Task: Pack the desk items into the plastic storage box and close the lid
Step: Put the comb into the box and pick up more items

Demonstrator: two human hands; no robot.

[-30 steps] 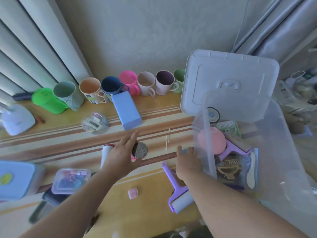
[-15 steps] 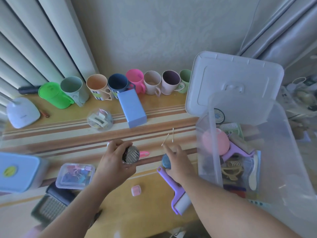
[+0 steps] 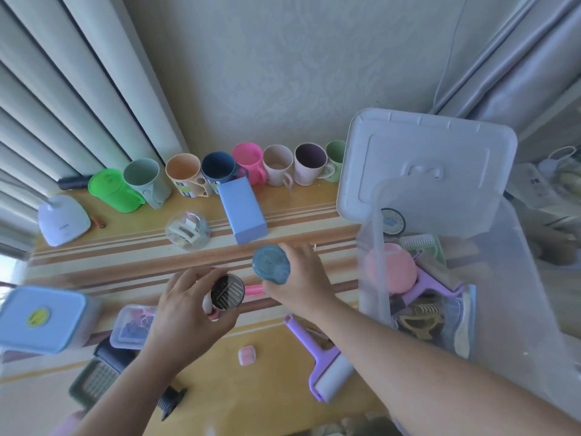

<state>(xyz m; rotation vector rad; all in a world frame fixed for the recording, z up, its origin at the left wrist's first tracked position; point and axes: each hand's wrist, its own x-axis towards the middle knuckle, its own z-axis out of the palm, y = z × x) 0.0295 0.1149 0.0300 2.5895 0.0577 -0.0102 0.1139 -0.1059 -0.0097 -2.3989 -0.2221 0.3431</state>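
My left hand [image 3: 185, 313] grips a small round needle case [image 3: 227, 292] with a dark face, held above the desk. Just to its right, my right hand [image 3: 301, 281] holds a round blue-grey disc [image 3: 271, 263] lifted off the desk. The clear plastic storage box [image 3: 374, 247] stands open at the right, with a pink round item [image 3: 393, 267], a green comb, a purple-handled tool and hair claws inside. Its white lid [image 3: 430, 171] leans upright behind the box. A purple lint roller [image 3: 320, 360] lies under my right forearm.
A row of coloured mugs [image 3: 248, 165] lines the back wall. On the desk are a blue block [image 3: 242, 210], a clear dome of clips [image 3: 188, 230], a white lamp base [image 3: 63, 220], a blue-lidded container [image 3: 41, 319], a clip box [image 3: 132, 327], a grater [image 3: 97, 377] and a small pink eraser [image 3: 246, 355].
My right hand has left the box's side, taken the blue-grey disc from the desk and raised it leftward. My left hand, still holding the needle case, has shifted slightly right.
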